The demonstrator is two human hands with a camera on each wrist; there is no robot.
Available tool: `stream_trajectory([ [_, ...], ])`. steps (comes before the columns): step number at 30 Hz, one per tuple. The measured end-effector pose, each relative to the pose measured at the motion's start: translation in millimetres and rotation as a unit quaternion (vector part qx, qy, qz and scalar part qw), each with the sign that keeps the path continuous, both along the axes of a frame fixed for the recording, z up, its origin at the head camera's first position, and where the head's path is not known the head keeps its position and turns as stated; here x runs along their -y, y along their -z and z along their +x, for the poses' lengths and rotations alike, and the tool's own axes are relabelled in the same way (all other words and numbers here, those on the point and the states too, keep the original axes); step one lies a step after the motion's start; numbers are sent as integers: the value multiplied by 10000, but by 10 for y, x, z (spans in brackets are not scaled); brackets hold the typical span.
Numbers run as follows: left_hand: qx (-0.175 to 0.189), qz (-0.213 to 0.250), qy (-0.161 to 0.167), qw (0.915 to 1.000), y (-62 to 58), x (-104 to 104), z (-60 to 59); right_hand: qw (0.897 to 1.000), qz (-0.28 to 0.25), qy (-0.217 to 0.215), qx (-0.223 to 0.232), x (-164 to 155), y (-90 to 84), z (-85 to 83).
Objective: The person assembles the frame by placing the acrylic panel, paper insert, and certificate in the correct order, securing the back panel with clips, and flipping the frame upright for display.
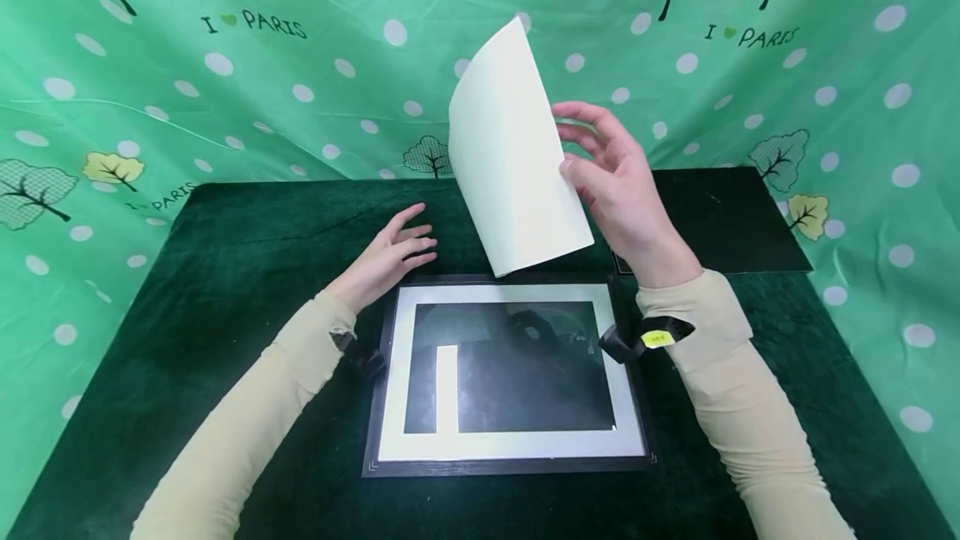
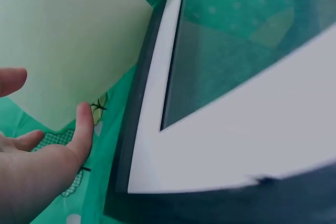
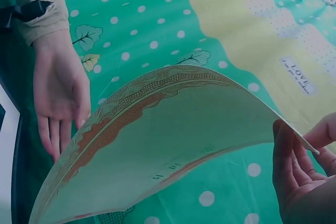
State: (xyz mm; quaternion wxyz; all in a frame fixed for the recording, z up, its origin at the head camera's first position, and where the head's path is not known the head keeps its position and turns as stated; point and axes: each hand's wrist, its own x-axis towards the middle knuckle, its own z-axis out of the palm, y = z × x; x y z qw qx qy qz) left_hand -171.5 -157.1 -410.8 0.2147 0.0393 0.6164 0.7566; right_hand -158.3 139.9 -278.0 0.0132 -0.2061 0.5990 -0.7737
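Right hand (image 1: 618,182) pinches the right edge of a curved cream paper sheet (image 1: 510,157), held up in the air above the 12 o'clock edge of the black-framed picture frame with white mat (image 1: 510,440); open dark green velvet tablecloth (image 1: 247,273) lies at 9 and 3 o'clock of the frame. Left hand (image 1: 386,257) is flat on the cloth, fingers straight and spread, holding nothing, just off the frame's 10 o'clock corner. The right wrist view shows the sheet's printed side with a brown ornate border, text too small to read; a flat black board (image 1: 720,219) at 2 o'clock is partly hidden by the right hand.
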Motion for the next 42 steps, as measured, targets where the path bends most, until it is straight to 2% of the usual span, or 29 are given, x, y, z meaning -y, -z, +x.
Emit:
stream_trajectory([
  [3,134,116,33,9998,0,-60,-61,9998,-120,59,-113,-35,-14,-3],
  [9,241,52,251,9994,0,-207,-167,9987,-445,203,-169,-119,-37,-26],
  [13,349,340,179,9986,5,-273,-215,9976,-603,340,12,-189,-17,-44],
  [19,186,368,-131,9991,-12,-268,-240,9949,-722,661,240,-356,77,-70],
  [25,-206,156,-506,9984,-56,-151,-231,9917,-386,1141,447,-551,230,-98],
  [33,-784,-716,-766,9914,-132,63,-165,9854,85,1550,703,-732,511,-83],
  [37,-1045,-1071,-793,9856,-152,168,-97,9828,472,1624,743,-794,683,-66],
  [42,-1213,-1395,-632,9807,-162,273,1,9726,1379,1728,722,-846,891,-15],
])
